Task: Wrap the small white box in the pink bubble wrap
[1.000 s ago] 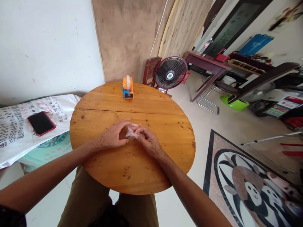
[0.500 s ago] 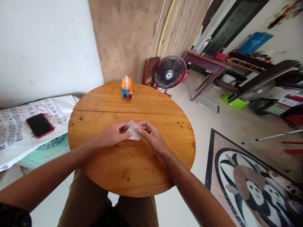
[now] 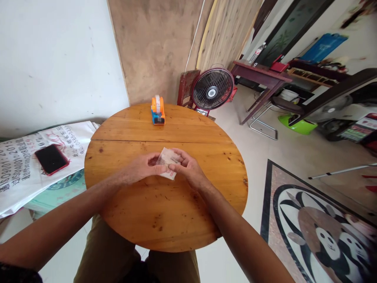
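Above the middle of the round wooden table, seen from the head camera, both hands meet on a small pale packet. The left hand pinches its near-left edge between thumb and fingers, and the right hand grips its right side, fingers curled over the top. An orange and blue tape dispenser stands at the table's far edge, well apart. A dark phone lies on a printed sack to the left.
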A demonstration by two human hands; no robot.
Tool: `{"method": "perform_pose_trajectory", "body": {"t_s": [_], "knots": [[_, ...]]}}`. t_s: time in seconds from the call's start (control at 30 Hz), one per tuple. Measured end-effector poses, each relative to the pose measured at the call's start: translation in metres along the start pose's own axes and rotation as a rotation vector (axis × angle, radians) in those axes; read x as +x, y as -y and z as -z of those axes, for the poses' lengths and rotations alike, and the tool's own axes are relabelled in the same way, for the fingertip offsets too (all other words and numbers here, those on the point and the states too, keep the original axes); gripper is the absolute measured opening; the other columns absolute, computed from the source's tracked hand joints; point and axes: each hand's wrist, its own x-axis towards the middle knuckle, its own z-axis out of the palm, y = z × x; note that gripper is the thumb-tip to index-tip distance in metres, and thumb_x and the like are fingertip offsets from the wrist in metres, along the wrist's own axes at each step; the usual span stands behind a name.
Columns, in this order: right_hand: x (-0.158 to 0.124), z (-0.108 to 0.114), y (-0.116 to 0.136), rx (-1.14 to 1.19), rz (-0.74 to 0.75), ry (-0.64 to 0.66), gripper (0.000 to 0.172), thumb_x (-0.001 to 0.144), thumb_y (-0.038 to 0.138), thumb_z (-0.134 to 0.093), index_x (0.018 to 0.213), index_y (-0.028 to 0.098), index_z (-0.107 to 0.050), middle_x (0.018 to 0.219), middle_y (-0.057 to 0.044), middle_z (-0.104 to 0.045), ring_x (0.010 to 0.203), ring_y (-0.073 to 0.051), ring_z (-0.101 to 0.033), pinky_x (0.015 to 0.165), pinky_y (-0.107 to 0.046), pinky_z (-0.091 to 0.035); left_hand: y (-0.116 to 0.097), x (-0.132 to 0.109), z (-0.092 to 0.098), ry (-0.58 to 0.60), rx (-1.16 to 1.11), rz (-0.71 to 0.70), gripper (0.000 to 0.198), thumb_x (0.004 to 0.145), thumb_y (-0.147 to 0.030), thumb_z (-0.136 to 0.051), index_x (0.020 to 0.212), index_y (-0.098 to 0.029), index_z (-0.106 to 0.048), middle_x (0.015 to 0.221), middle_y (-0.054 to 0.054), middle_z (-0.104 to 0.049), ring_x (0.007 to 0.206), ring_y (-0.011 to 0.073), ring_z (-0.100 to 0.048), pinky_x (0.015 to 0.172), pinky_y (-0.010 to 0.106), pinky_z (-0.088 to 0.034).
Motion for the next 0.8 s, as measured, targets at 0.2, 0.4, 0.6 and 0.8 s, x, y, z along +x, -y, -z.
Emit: {"method": "perform_pose_trajectory", "body": {"t_s": [0.2,0.4,0.6,0.8], "knots": [[-0.003,-0.002,0.004,-0.07,0.03,-0.02,0.074,0.072,0.046,-0.08,0.135,0.024,-0.048,0.117,-0.008,-0.072,0.102,-0.024,-0.07,0.089,-0.039,-0.056,0.002,0.011,-0.015,0.108,-0.31,0.025,0.061,0.071,-0.04,-0.082,0.124,-0.019,-0.062,0.121,0.01,-0.069,0.111,0.0274,-0.066,0.097,0.041,-0.05],[-0.001,0.008,0.001,-0.266,0.215,-0.099,0.06,0.085,0.054,-0.065,0.134,0.024,-0.049,0.122,-0.01,-0.068,0.108,-0.024,-0.065,0.095,-0.041,-0.05,0.007,0.013,-0.021,-0.03,-0.52,0.081,0.069,0.064,-0.031,-0.085,0.127,-0.017,-0.06,0.122,0.012,-0.068,0.107,0.0258,-0.067,0.095,0.039,-0.051],[0.007,0.024,0.024,-0.603,0.328,-0.07,0.036,0.079,0.034,-0.072,0.113,0.025,-0.065,0.119,-0.007,-0.07,0.107,-0.024,-0.063,0.096,-0.043,-0.045,0.012,0.012,-0.017,-0.019,-0.456,0.035,0.065,0.063,-0.029,-0.083,0.124,-0.019,-0.062,0.113,0.009,-0.069,0.1,0.0243,-0.066,0.085,0.035,-0.052],[0.018,0.02,0.035,-0.723,0.346,0.045,0.036,0.075,0.027,-0.073,0.11,0.025,-0.068,0.107,-0.005,-0.071,0.099,-0.023,-0.065,0.089,-0.039,-0.049,0.016,0.011,-0.018,0.049,-0.408,-0.003,0.063,0.067,-0.027,-0.081,0.126,-0.02,-0.059,0.109,0.008,-0.067,0.095,0.0216,-0.064,0.082,0.032,-0.052]]}}
